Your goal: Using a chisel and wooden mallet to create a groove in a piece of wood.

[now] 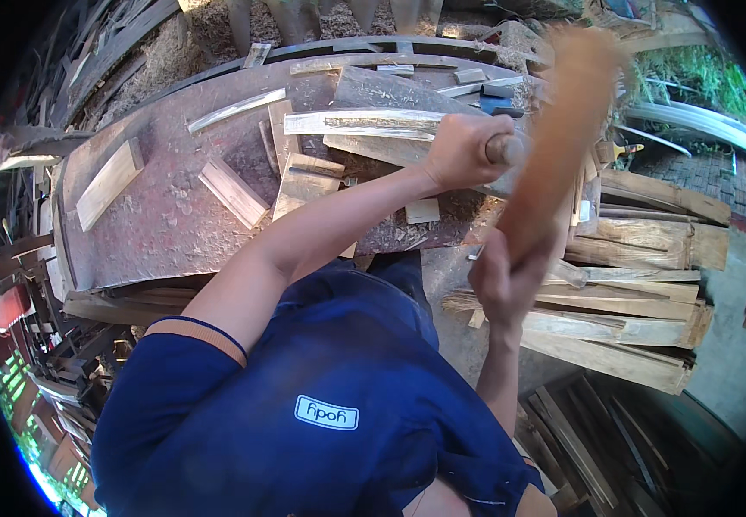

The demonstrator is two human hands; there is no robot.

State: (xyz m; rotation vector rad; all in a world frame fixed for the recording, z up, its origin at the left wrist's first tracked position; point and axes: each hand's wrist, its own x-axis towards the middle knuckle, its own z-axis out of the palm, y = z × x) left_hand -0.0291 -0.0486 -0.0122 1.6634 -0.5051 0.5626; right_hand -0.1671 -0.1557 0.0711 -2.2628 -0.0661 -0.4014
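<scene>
My left hand (466, 153) is closed in a fist around a round wooden tool handle (502, 149); its working end is hidden, so its kind cannot be told. Closed on the lower end of a thick brown wooden club (567, 129) is my right hand (511, 280). The club is raised, tilted up to the right, and smeared by motion. It passes close to the handle's butt; whether they touch is unclear. A long pale wood strip (364, 122) with a rough split face lies on the bench, its right end reaching my left hand.
Wood offcuts, among them one block (233, 191) and another (110, 183), lie on the worn reddish bench top (166, 233). Stacked planks (623, 297) lie at the right. Wood shavings (166, 69) are heaped beyond the bench. A red object (12, 308) stands among clutter at left.
</scene>
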